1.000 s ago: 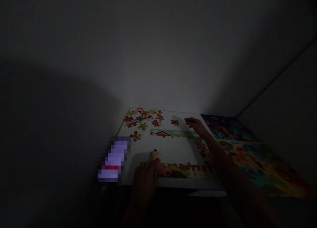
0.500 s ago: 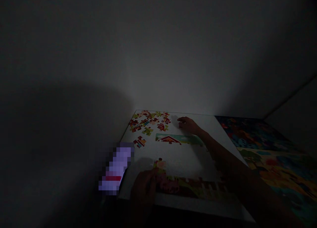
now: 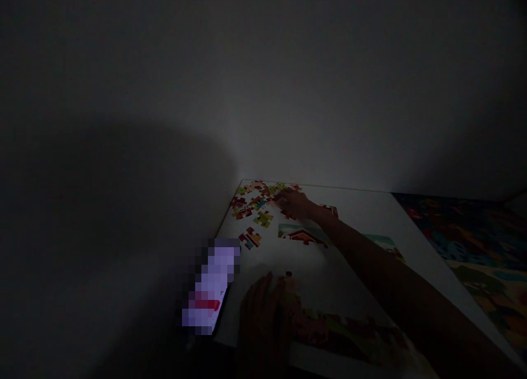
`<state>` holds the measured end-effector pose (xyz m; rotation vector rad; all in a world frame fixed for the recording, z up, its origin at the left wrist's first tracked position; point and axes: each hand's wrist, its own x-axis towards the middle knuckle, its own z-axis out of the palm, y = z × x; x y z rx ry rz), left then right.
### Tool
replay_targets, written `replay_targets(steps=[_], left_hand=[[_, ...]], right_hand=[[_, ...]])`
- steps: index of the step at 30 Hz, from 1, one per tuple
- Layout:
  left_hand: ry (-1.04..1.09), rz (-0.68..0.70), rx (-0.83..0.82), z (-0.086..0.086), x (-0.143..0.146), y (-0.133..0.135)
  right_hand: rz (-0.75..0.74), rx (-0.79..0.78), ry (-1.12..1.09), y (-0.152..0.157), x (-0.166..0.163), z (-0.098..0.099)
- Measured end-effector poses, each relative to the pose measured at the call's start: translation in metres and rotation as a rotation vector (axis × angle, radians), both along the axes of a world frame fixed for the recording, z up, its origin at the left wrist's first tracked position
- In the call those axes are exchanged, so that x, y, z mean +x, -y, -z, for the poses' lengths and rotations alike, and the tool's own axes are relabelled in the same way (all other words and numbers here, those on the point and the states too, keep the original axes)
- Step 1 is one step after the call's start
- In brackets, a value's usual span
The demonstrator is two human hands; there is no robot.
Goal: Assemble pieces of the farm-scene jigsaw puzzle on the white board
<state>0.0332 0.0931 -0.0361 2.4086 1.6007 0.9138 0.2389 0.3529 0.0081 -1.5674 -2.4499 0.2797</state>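
Observation:
The scene is very dark. My right hand (image 3: 293, 203) reaches across a white board (image 3: 362, 214) to a pile of loose puzzle pieces (image 3: 257, 200) at its far left corner, fingers curled down over the pieces. Whether it grips one is hidden. My left hand (image 3: 263, 313) lies flat, fingers stretched, on the near left corner of the board, on the joined bottom edge of the puzzle (image 3: 341, 329). A joined strip with a red roof (image 3: 302, 236) lies between my hands. Two loose pieces (image 3: 251, 238) rest apart from the pile.
A lit, blurred phone (image 3: 212, 285) lies at the board's left edge. A colourful picture sheet (image 3: 473, 241) lies to the right of the board. A plain wall rises right behind the board.
My right hand has moved left from a single piece near the roof strip to the loose pile. The view has swung left. My left hand has stayed on the bottom edge.

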Motion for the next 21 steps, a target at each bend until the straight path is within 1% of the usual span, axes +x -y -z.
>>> replay_targets(steps=[4, 7, 9, 12, 14, 16, 18, 20, 21], left_hand=[[0.043, -0.057, -0.077, 0.003, 0.003, 0.003], [0.085, -0.062, -0.14, 0.001, 0.002, 0.002], [0.084, -0.046, -0.193, -0.002, 0.0, -0.005], [0.025, -0.049, -0.241, -0.008, 0.006, -0.029], [-0.044, -0.094, -0.229, -0.014, 0.017, -0.053], [-0.106, -0.192, -0.185, -0.019, 0.031, -0.078], [-0.178, -0.268, -0.174, -0.023, 0.045, -0.103], [-0.237, -0.299, -0.179, -0.026, 0.055, -0.124], [-0.257, -0.294, -0.182, -0.026, 0.059, -0.133]], right_hand=[[0.105, 0.025, 0.069, -0.011, 0.023, 0.009], [0.128, 0.083, 0.043, -0.011, 0.039, 0.024], [0.14, 0.14, -0.005, -0.011, 0.046, 0.036], [0.15, 0.205, -0.081, -0.011, 0.051, 0.048], [0.142, 0.23, -0.131, -0.012, 0.052, 0.052], [0.125, 0.24, -0.181, -0.013, 0.053, 0.052], [0.114, 0.226, -0.238, -0.012, 0.053, 0.05], [0.154, 0.205, -0.325, -0.011, 0.055, 0.048], [0.202, 0.205, -0.379, -0.01, 0.056, 0.048]])
